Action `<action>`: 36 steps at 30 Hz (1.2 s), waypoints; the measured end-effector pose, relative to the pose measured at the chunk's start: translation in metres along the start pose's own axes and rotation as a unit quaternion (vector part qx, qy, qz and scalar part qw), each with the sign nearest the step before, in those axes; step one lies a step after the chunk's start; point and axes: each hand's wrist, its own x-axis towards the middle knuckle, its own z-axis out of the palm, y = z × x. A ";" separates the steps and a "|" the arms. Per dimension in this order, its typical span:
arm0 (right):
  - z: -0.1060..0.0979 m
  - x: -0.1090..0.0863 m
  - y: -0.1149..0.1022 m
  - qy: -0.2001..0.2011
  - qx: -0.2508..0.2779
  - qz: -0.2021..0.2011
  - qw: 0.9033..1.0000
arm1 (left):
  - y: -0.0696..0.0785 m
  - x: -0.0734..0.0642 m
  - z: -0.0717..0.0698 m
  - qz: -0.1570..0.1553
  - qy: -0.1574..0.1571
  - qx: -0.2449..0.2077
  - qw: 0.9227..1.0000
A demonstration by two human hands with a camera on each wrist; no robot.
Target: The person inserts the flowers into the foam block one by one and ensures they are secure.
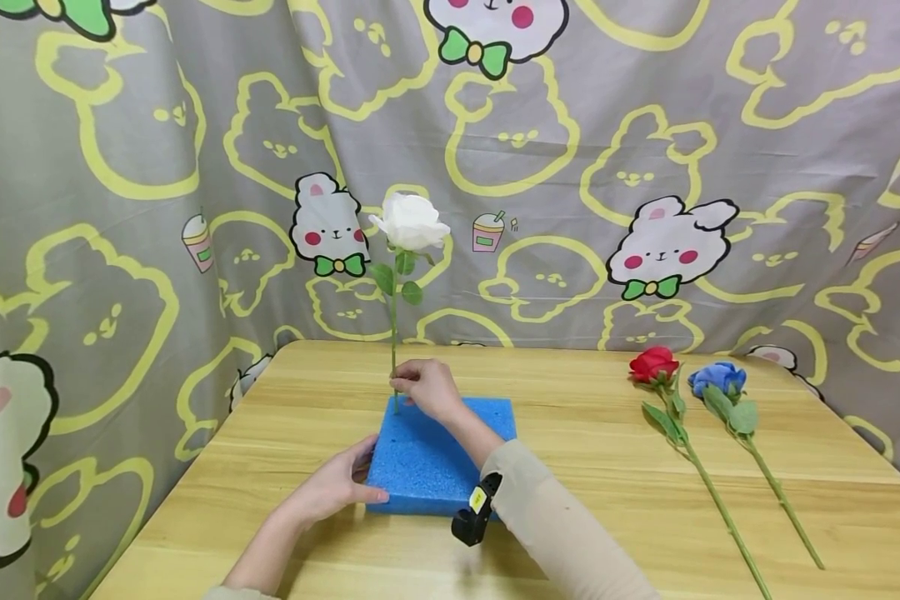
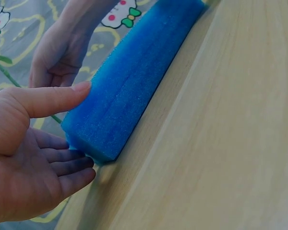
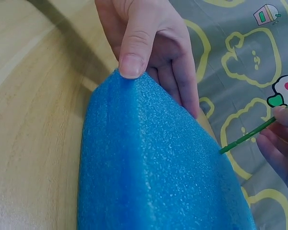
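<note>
White rose [image 1: 412, 223] in foam block [image 1: 420, 462]
Right hand [image 1: 429, 388] pinches its stem [image 1: 393, 333]; left hand [image 1: 333, 482] (fingers extended) touches the block

The wooden table [image 1: 585, 475] has pale, streaky grain running across its top. A blue foam block [image 1: 420, 462] lies flat on it. Off to the right, a red rose [image 1: 654, 365] and a blue rose [image 1: 720, 380] lie side by side, stems slanting nearer.
</note>
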 end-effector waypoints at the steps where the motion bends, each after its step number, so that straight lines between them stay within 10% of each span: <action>1: 0.000 0.000 0.000 -0.001 0.001 0.002 1.000 | 0.000 0.000 0.000 -0.001 0.000 0.000 1.000; 36: -0.047 -0.018 0.008 0.003 0.076 0.009 0.997 | 0.002 0.000 0.002 -0.010 0.015 0.012 1.000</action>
